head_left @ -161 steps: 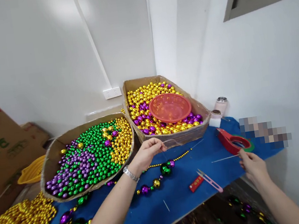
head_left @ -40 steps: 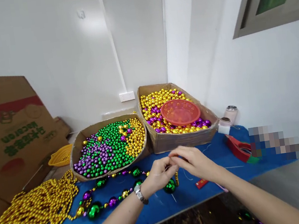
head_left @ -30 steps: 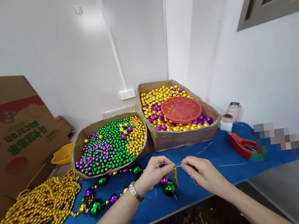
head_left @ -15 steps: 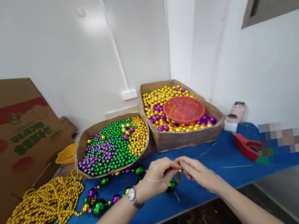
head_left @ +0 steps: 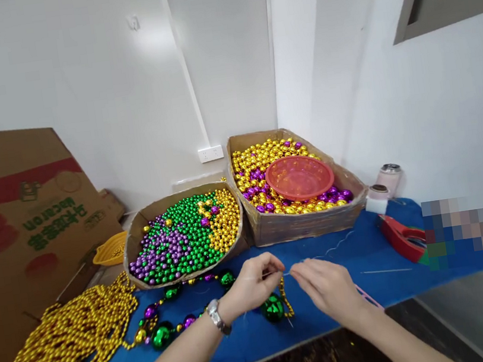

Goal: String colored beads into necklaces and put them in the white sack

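Note:
My left hand [head_left: 255, 281], with a metal watch on its wrist, pinches a thin pale string [head_left: 287, 273]. My right hand [head_left: 328, 288] is closed at the fingertips on the same string, a short gap from the left. Just below them lies a large green ball [head_left: 272, 308] with a short run of small gold beads [head_left: 286, 300]. A necklace of green, purple and gold balls [head_left: 161, 336] stretches left over the blue cloth, partly hidden by my left arm. Behind my right wrist a pink-edged object [head_left: 369, 296] shows only in part.
Beyond my hands stand a box of small beads [head_left: 187, 277] and a box of larger balls [head_left: 306, 226] holding a red basin [head_left: 299, 177]. Gold bead strands [head_left: 71, 343] are heaped at left near a tall carton [head_left: 15, 236]. A red tape dispenser [head_left: 405, 239] sits at right.
My hands have moved slightly apart, so the string between the fingertips now shows. The right hand has turned and shifted right, uncovering more of the green ball and gold beads.

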The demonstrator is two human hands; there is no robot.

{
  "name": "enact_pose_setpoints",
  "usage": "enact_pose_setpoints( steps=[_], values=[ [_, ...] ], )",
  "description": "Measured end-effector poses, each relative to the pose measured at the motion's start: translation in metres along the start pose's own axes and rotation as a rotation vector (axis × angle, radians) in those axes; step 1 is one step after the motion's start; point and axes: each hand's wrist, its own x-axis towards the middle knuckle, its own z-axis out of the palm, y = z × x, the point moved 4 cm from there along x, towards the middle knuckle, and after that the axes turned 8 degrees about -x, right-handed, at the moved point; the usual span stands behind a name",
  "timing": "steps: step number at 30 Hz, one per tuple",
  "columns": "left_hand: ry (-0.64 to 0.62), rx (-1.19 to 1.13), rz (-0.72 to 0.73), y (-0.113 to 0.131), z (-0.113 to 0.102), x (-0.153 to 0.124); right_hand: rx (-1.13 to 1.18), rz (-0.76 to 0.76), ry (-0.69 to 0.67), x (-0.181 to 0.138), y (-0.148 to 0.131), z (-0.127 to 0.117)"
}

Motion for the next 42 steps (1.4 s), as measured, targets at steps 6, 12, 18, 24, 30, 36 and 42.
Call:
enact_pose_setpoints(
  steps=[6,12,18,24,30,36,42],
  values=[
    [0.068,-0.18,-0.057,0.001,-0.002,-0.001,-0.018,-0.151,-0.269,-0.021,-0.027,0.009],
    [-0.004,0.153,0.28,0.036,-0.004,-0.014,0.592,0.349,-0.133,0.006,0.016,-0.002],
    [-0.029,0.328,0.469,0.039,-0.001,-0.015,1.02,0.312,-0.498,-0.001,0.004,0.052],
    [0.035,0.368,0.483,0.023,-0.001,-0.018,0.994,0.287,-0.487,-0.004,0.0,0.05],
    [0.139,0.747,0.494,-0.011,-0.011,-0.03,0.815,0.343,-0.364,-0.007,0.011,0.038],
    [0.288,0.173,-0.038,-0.038,-0.027,-0.047,0.701,0.384,-0.324,-0.023,0.017,0.059],
    [0.323,-0.818,-0.231,-0.029,0.0,-0.048,0.641,0.352,-0.317,-0.023,0.012,0.075]
  ],
)
